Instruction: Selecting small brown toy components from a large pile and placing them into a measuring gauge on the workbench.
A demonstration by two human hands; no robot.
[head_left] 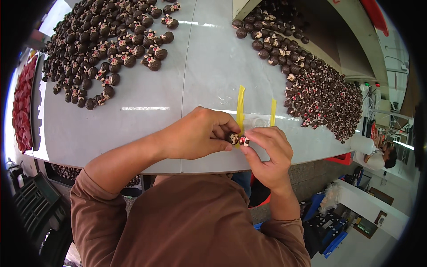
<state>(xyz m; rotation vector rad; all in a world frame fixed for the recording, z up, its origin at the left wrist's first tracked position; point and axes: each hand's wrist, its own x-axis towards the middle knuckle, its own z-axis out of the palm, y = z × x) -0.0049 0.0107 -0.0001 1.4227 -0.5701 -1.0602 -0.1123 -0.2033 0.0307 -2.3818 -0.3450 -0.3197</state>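
Head view: left hand (pixel 195 133) pinches 1 brown figurine head (pixel 232 138), right hand (pixel 272 153) 1 red-and-white piece (pixel 244 141); tabletop squiggles (pixel 224 100) unreadable.

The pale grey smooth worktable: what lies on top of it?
Round-headed dark brown figurines lie at left, small dark brown pieces at right, two yellow tape strips between. The worktable beneath the piles, left hand and right hand is hidden from view.

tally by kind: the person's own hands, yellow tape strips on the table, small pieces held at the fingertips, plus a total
Hands: 2 (left hand, right hand)
Tape: 2 (left strip, right strip)
Pieces: 2 (round brown head, small body)
Total: 6
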